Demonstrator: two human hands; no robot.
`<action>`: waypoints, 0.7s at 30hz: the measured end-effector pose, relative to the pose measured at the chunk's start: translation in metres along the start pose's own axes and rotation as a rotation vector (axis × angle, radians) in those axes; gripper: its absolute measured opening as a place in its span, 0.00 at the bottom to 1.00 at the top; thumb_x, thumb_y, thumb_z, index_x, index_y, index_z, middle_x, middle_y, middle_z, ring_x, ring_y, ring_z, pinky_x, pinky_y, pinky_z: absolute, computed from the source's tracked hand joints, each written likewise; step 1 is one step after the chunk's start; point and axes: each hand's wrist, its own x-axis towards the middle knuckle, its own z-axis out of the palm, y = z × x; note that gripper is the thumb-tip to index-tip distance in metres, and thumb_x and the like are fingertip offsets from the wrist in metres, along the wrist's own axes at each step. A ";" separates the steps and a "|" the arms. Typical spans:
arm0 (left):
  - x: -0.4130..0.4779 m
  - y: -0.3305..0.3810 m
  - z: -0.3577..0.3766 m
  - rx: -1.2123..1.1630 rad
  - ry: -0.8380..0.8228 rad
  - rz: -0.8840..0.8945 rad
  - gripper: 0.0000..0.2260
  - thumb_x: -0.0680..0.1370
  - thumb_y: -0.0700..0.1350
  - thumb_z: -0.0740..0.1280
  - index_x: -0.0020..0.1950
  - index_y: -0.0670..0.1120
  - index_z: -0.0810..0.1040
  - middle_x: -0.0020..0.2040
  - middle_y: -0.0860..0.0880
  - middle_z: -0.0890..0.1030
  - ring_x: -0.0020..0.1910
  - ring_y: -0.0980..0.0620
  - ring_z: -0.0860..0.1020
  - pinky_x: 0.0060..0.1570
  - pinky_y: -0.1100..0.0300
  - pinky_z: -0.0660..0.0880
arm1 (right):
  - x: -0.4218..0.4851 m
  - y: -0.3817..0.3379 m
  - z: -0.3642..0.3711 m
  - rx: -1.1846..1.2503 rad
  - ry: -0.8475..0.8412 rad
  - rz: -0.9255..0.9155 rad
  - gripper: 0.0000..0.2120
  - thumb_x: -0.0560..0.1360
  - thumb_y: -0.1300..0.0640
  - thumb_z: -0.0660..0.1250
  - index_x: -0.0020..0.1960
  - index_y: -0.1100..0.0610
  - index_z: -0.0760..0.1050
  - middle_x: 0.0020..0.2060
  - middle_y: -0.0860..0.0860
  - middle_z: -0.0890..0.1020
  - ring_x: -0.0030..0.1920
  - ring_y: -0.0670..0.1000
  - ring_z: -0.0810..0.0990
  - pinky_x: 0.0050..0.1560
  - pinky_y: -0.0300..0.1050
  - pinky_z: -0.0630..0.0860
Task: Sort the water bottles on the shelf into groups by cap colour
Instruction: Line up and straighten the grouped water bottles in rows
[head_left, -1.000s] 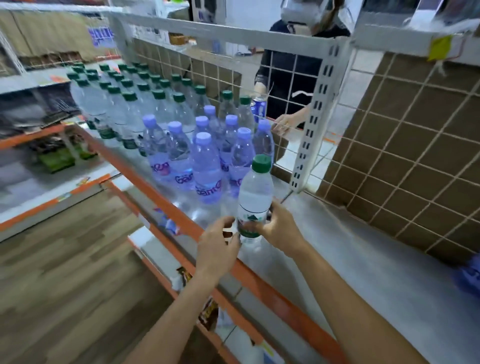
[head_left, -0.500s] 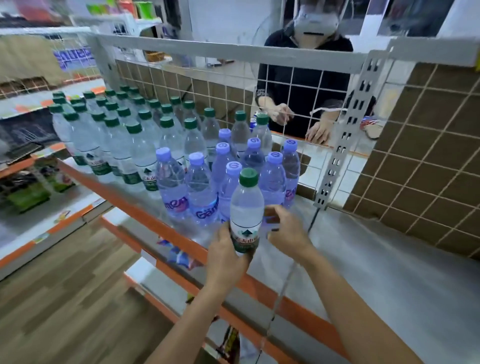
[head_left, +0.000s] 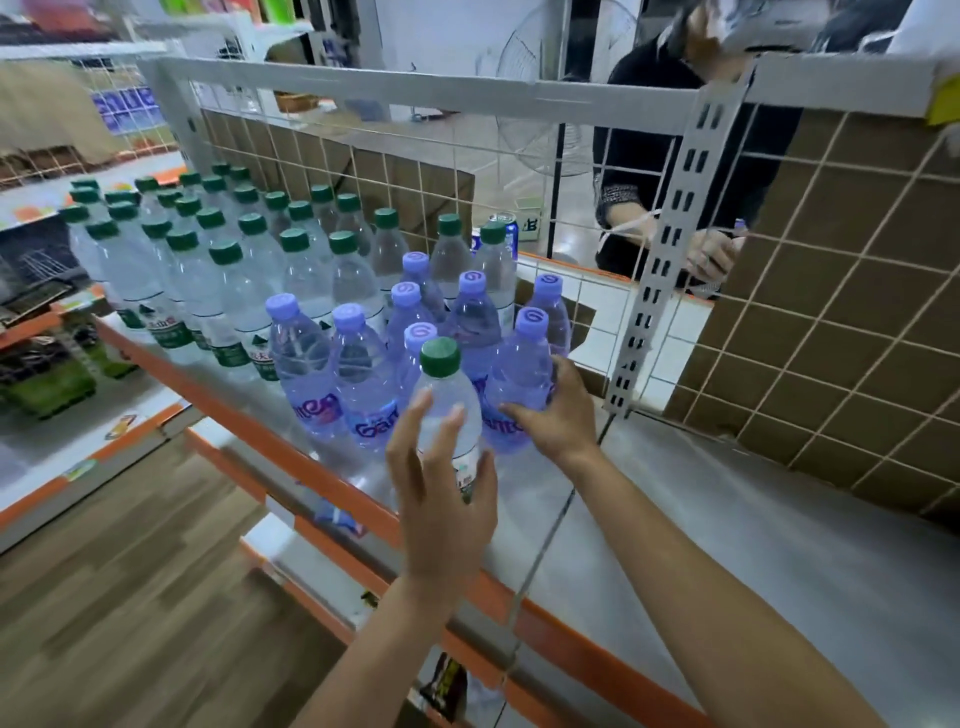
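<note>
Shifting off the green-capped bottle (head_left: 448, 410), which the left hand (head_left: 441, 488) alone grips before the purple cluster (head_left: 358, 374) at the shelf (head_left: 727, 525) front, the right hand (head_left: 563, 418) now clasps a purple-capped bottle (head_left: 522, 379), probably steadying it while the stray goes left.

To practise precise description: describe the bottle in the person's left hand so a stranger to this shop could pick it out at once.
On the orange-edged shelf, find the cluster of purple-capped bottles, one held by the right hand. At that cluster's front, the left hand grips one clear water bottle. Unlike its purple-tinted neighbours, it has a dark green cap.
</note>
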 end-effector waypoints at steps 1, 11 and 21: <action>-0.003 0.007 0.004 0.004 -0.013 0.085 0.19 0.72 0.36 0.69 0.60 0.44 0.69 0.62 0.42 0.67 0.66 0.49 0.67 0.67 0.64 0.65 | -0.004 0.002 -0.007 0.017 0.004 0.003 0.32 0.59 0.52 0.79 0.59 0.57 0.71 0.54 0.55 0.78 0.54 0.56 0.78 0.52 0.52 0.75; -0.067 0.060 0.100 -0.167 -0.807 -0.485 0.29 0.71 0.40 0.71 0.70 0.40 0.65 0.64 0.41 0.72 0.61 0.44 0.72 0.59 0.63 0.66 | -0.050 0.042 -0.145 -0.002 0.144 0.120 0.23 0.61 0.60 0.79 0.53 0.53 0.75 0.44 0.46 0.77 0.44 0.46 0.77 0.41 0.31 0.68; -0.103 0.181 0.201 -0.400 -1.112 -0.374 0.26 0.67 0.52 0.74 0.62 0.55 0.71 0.56 0.54 0.79 0.49 0.51 0.79 0.44 0.59 0.74 | -0.107 0.109 -0.270 -0.077 0.416 0.206 0.27 0.64 0.59 0.77 0.61 0.54 0.73 0.53 0.48 0.81 0.52 0.47 0.80 0.55 0.45 0.77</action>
